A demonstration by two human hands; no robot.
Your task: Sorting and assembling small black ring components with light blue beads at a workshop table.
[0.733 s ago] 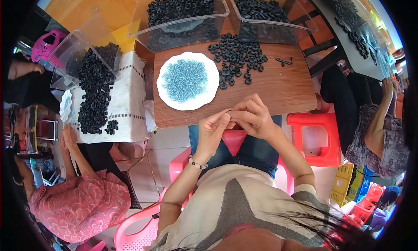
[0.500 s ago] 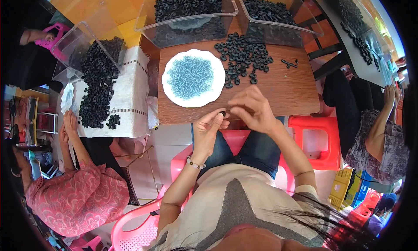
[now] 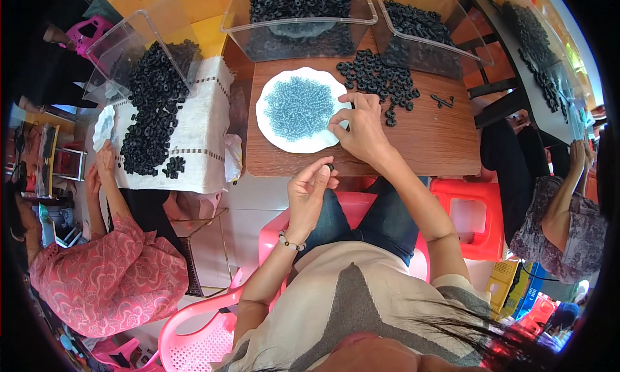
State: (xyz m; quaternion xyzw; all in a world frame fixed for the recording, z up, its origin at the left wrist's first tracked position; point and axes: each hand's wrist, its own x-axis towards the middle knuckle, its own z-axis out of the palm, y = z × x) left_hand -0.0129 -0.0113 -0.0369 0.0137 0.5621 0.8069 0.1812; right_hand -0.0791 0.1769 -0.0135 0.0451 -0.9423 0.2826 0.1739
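Note:
My left hand (image 3: 309, 190) is raised just in front of the brown table's (image 3: 426, 146) near edge, fingertips pinched on a small black ring (image 3: 329, 168). My right hand (image 3: 359, 128) reaches forward onto the right rim of a white plate (image 3: 271, 132) that holds a heap of small pale-blue pieces (image 3: 298, 107). Its fingers touch the plate's edge; whether they hold a piece is hidden. A loose pile of black rings (image 3: 378, 78) lies on the table just beyond that hand.
Two clear plastic bins (image 3: 298, 17) (image 3: 426, 33) of black rings stand at the table's far side. A second table with a white cloth (image 3: 194, 139) and more black rings is at left, where a person in pink (image 3: 106, 275) sits. Another person (image 3: 568, 210) sits at right by a red stool (image 3: 468, 217).
My hands were together at the table's near edge. Now my right hand has moved forward to the white plate, while my left hand stays back holding the black ring.

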